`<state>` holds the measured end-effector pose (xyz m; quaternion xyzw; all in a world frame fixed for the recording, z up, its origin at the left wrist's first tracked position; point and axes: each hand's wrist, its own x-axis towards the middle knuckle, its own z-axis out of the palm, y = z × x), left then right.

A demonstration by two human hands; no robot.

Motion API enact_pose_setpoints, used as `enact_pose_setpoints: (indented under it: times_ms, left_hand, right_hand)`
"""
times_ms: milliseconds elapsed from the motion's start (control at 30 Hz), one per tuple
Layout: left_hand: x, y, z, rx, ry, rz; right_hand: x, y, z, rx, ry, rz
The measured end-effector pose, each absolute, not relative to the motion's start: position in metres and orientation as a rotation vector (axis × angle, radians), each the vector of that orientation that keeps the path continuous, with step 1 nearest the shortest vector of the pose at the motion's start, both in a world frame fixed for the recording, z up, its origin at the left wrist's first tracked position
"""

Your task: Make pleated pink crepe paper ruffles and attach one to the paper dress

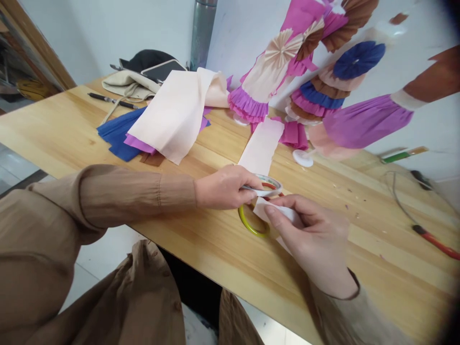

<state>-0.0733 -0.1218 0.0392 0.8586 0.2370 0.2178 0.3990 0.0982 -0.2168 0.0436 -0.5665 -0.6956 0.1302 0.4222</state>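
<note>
My left hand is closed, with thumb and fingers gripping a roll of white tape. Close to its right, my right hand pinches a pale paper strip between thumb and fingers. The strip's far end lies just below the tape roll; whether the two are joined is unclear. Underneath, a yellow-green loop rests on the table, with red showing near it; these look like scissor handles, mostly covered. Beyond my hands, a cream strip of crepe paper lies flat.
Cream paper sheets cover blue paper at the left. Ruffled paper dresses stand along the back against a white board. A red-handled tool lies right, and a pen lies left. The wooden table ends before my lap.
</note>
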Motion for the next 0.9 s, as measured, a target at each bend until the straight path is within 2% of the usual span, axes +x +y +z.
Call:
enact_pose_setpoints:
  times_ms: [900]
  left_hand:
    - [-0.072,-0.1276,0.0387,2.262,0.595,0.587]
  right_hand:
    - [0.1022,-0.2114,0.0445,-1.508,-1.758,0.252]
